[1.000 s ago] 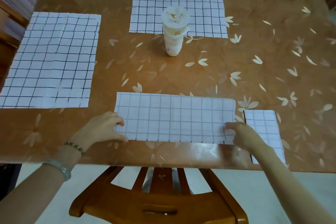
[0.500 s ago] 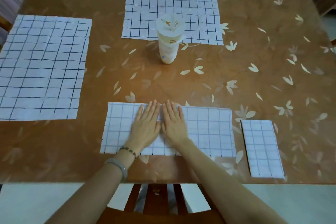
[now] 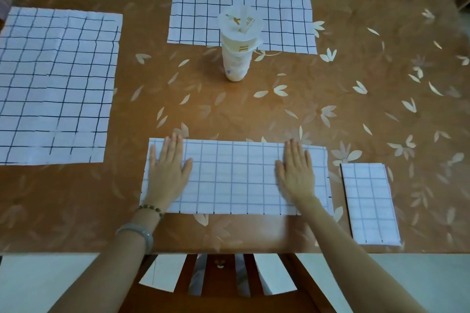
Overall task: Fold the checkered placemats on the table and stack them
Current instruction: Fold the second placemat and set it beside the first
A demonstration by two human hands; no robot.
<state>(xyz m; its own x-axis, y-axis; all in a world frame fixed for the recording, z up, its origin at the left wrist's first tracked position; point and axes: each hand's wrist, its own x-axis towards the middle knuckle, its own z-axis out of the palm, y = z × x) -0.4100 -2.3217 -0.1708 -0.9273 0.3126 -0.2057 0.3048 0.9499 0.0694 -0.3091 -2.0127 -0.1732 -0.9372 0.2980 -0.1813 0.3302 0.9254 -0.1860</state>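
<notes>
Wood, brown: chair, slatted back, nearest item, below and between the two forearms at the near edge of the table. Table cover, brown with pale petal print. Bangle, pale, on the left wrist; bead bracelet just beyond it, toward the hand. Left hand: flat, palm down, fingers straight and close together, pressing the left end of the strip; it grasps nothing. Right hand: likewise flat with straight fingers, pressing the right end of the strip, well apart from the left hand, grasping nothing. Strip: white checkered placemat folded to a long band, lying flat under both hands, long side parallel to the near table edge. Small mat: checkered, folded to a compact rectangle, just right of the right hand, beside the strip's right end, with a narrow gap of table between them. Cups: pale nested stack, upright, beyond the hands and roughly midway between them. Left mat: checkered, unfolded, flat, beyond and well left of the left hand, cut off by the frame edge. Far mat: checkered, unfolded, flat, farthest from the hands, behind the cups.
</notes>
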